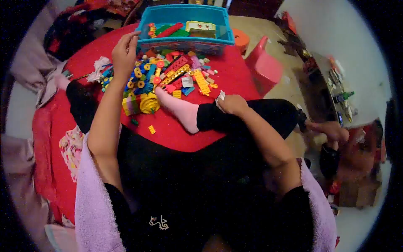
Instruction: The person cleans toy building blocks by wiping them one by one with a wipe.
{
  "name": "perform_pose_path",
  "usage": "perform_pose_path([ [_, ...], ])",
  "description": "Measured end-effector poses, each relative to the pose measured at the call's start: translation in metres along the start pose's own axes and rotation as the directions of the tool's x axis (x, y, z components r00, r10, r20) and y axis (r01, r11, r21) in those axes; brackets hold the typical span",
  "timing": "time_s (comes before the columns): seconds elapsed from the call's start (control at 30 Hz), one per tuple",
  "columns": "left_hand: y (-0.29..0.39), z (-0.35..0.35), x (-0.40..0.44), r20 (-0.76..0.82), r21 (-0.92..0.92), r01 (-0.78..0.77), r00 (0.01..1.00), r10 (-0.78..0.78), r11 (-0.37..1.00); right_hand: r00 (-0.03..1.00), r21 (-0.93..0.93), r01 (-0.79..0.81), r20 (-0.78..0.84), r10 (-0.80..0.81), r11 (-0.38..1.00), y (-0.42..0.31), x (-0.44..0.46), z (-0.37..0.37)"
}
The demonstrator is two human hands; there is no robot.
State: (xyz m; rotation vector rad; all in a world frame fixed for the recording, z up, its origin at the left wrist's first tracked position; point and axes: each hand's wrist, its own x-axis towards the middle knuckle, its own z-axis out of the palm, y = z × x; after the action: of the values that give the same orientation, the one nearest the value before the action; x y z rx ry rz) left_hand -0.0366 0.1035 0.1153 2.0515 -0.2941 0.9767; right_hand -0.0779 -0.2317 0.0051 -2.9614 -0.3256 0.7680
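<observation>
While the left hand [124, 48] reaches to the blue tub [189, 41], whether gripping I can't tell, the right hand [234, 104] curls around a white scrap [220, 98] on the leg [268, 110]. Bricks [178, 64] lie heaped before the tub; I'd judge the step a reach; lifting would call for a surer hold.

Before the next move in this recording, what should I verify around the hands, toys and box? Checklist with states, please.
1. Box upright and open on top: ok.
2. Left hand near the box: ok, by its left rim; contact cannot tell.
3. Right hand empty: cannot tell; a white crumpled item shows at its fingers.
4. Toy pile clear of the pink-socked foot: not ok, toes at its edge.
5. No strays: not ok, a yellow brick lies apart.
</observation>
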Motion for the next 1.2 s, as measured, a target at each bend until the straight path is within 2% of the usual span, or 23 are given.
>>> perform_pose_path([
  [0.1,0.002,-0.021,0.0,0.135,0.048,0.016,0.991,-0.022,0.999,0.997,-0.017,0.082,-0.011,-0.083,0.996,-0.029,0.005,0.011],
  [0.13,0.007,-0.026,-0.004,0.256,0.131,0.101,0.958,-0.132,0.986,0.992,-0.008,0.116,0.06,-0.115,0.993,-0.046,-0.01,-0.005],
  [0.17,0.01,-0.026,-0.011,0.267,0.139,0.105,0.953,-0.14,0.985,0.99,0.002,0.119,0.071,-0.119,0.993,-0.055,-0.005,0.0],
  [0.2,0.013,-0.024,-0.019,0.509,0.296,0.084,0.829,-0.231,0.952,0.977,-0.059,0.192,0.107,-0.185,0.98,-0.063,0.001,0.007],
  [0.27,0.004,-0.023,-0.047,0.822,0.493,-0.146,0.402,-0.404,0.857,0.965,-0.121,0.242,0.13,-0.226,0.963,-0.079,0.001,0.009],
  [0.3,-0.012,-0.021,-0.074,0.865,0.5,-0.316,0.144,-0.48,0.806,0.964,-0.121,0.246,0.133,-0.23,0.962,-0.081,0.004,0.01],
  [0.33,-0.015,-0.02,-0.096,0.776,0.572,-0.393,-0.028,-0.631,0.72,0.96,-0.122,0.251,0.16,-0.231,0.96,-0.083,0.006,0.012],
  [0.37,-0.023,-0.02,-0.113,0.71,0.566,-0.408,-0.201,-0.675,0.716,0.955,-0.126,0.257,0.183,-0.232,0.958,-0.086,0.01,0.011],
  [0.4,-0.016,-0.021,-0.126,0.674,0.614,-0.434,-0.147,-0.724,0.66,0.955,-0.129,0.26,0.182,-0.234,0.957,-0.088,0.011,0.009],
  [0.43,-0.018,-0.018,-0.135,0.643,0.608,-0.457,-0.197,-0.741,0.649,0.954,-0.132,0.266,0.181,-0.241,0.955,-0.09,0.009,0.008],
  [0.5,-0.048,-0.005,-0.174,0.606,0.721,-0.233,-0.245,-0.757,0.652,0.951,-0.14,0.265,0.199,-0.235,0.954,-0.091,0.006,0.006],
  [0.57,-0.067,0.002,-0.201,0.602,0.753,-0.123,-0.268,-0.752,0.646,0.939,-0.127,0.339,0.116,-0.325,0.932,-0.098,0.002,0.006],
  [0.73,-0.068,0.0,-0.219,0.697,0.695,-0.182,-0.062,-0.714,0.695,0.906,-0.157,0.41,0.187,-0.381,0.898,-0.119,0.008,0.007],
  [0.8,-0.072,0.0,-0.216,0.727,0.686,0.017,0.005,-0.686,0.727,0.905,-0.15,0.408,0.194,-0.378,0.901,-0.12,0.01,0.005],
  [0.83,-0.074,0.003,-0.217,0.744,0.644,0.249,0.014,-0.668,0.723,0.906,-0.144,0.402,0.205,-0.37,0.904,-0.12,0.01,0.004],
  [0.87,-0.075,0.006,-0.216,0.761,0.566,0.466,0.022,-0.649,0.68,0.907,-0.145,0.398,0.211,-0.365,0.906,-0.12,0.012,0.004],
  [0.9,-0.072,0.013,-0.214,0.782,0.321,0.815,0.059,-0.62,0.482,0.91,-0.133,0.38,0.233,-0.344,0.915,-0.119,0.014,0.004],
  [0.93,-0.058,0.02,-0.207,0.742,0.144,0.925,0.134,-0.656,0.353,0.91,-0.124,0.364,0.257,-0.325,0.923,-0.118,0.016,0.002],
  [0.97,-0.052,0.028,-0.202,0.743,0.135,0.93,0.133,-0.655,0.341,0.909,-0.134,0.365,0.268,-0.32,0.921,-0.115,0.02,0.005],
  [1.03,-0.054,0.038,-0.192,0.665,-0.014,0.985,0.139,-0.734,0.174,0.923,-0.118,0.339,0.231,-0.306,0.933,-0.109,0.033,0.021],
  [1.1,-0.061,0.047,-0.189,0.705,-0.012,0.986,0.127,-0.698,0.168,0.926,-0.083,0.332,0.216,-0.308,0.94,-0.103,0.046,0.03],
  [1.17,-0.035,0.045,-0.165,0.834,-0.024,0.993,-0.044,-0.55,-0.117,0.931,-0.046,0.316,0.206,-0.301,0.948,-0.103,0.051,0.028],
  [1.2,-0.026,0.047,-0.153,0.838,-0.022,0.992,-0.051,-0.543,-0.128,0.942,-0.028,0.278,0.207,-0.266,0.96,-0.106,0.051,0.02],
])
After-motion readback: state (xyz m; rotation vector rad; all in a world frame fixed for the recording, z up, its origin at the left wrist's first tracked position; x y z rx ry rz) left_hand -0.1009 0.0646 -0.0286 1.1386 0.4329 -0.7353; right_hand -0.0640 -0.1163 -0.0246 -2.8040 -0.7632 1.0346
